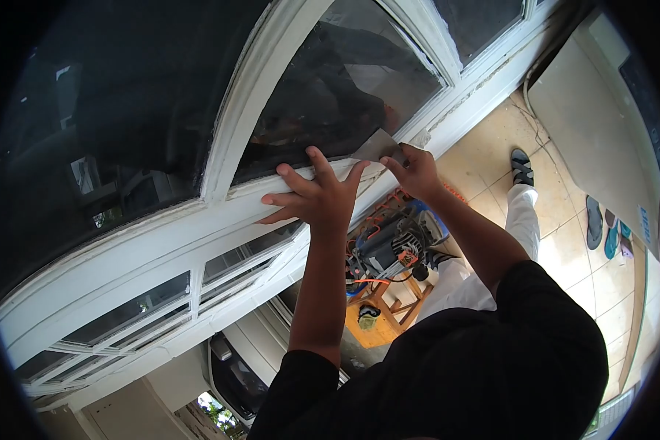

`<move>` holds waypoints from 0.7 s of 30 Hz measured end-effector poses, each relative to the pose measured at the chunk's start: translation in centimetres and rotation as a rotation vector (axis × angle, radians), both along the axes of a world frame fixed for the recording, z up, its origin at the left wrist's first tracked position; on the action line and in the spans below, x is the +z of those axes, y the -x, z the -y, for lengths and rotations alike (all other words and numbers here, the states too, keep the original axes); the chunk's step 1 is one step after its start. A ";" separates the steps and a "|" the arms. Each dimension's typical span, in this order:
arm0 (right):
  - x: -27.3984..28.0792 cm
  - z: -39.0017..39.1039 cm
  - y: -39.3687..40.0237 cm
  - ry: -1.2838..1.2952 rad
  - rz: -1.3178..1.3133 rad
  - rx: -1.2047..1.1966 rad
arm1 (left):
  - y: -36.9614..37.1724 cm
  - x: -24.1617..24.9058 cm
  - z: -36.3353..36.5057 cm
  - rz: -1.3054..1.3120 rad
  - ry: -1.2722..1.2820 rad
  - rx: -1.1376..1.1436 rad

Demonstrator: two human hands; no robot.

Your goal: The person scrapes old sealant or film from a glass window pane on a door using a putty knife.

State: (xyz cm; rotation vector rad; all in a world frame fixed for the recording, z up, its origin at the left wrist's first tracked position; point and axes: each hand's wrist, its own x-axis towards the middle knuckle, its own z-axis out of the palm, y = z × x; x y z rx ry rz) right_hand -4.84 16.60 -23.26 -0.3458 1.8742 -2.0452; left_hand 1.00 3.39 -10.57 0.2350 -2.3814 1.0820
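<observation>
My right hand (416,174) pinches a thin, flat grey scraper blade (378,146) between thumb and fingers. Its far edge lies against the lower edge of a dark glass pane (323,95), where glass meets the white window frame (249,196). Whether the blade has a handle is hidden in my palm. Just left of it, my left hand (317,192) rests with fingers spread on the frame, its fingertips at the bottom of the pane. My left thumb points toward the blade, close to its near corner.
Below the frame, a wooden stool (378,326) stands by a heap of tools and orange cord (400,246). Sandals (594,222) lie on the tiled floor (565,249). A large pale panel (601,110) stands at right. A car (238,367) is at lower left. Peeling paint (422,138) marks the frame.
</observation>
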 end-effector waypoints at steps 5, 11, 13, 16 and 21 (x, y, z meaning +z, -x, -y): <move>0.0 0.3 -0.1 0.040 -0.004 -0.018 | 0.0 -0.3 -0.2 -0.001 -0.014 0.001; -0.7 -0.7 0.5 -0.016 0.063 0.055 | 0.0 -0.4 -0.1 0.009 -0.007 0.001; -1.0 -0.6 0.7 -0.047 0.039 0.051 | 0.1 -0.5 0.0 -0.049 -0.015 -0.025; -0.5 -0.8 0.9 -0.003 0.080 0.060 | 0.1 -0.5 0.1 -0.037 -0.009 -0.007; 0.0 -1.4 1.1 -0.057 0.075 0.079 | 0.1 -0.3 0.0 0.004 0.008 -0.004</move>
